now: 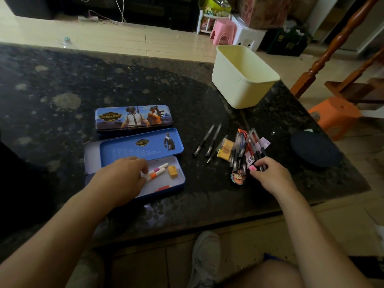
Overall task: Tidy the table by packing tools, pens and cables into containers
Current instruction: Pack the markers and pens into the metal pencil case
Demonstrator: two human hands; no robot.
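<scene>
Our left hand (122,177) is inside the open blue tin pencil case (176,185), fingers and thumb closed on two white markers with pink and orange bands (159,171). Our right hand (270,175) pinches a small pink piece (252,168) at the near end of the loose pile of black-grip pens (243,148). A cream plastic tub (243,84) stands beyond them on the dark speckled stone table (62,100).

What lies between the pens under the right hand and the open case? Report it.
Only bare table separates the pens, gripped by the right hand, from the case. Three loose pens lie just behind that line. The left hand holds markers in the case's left half.
</scene>
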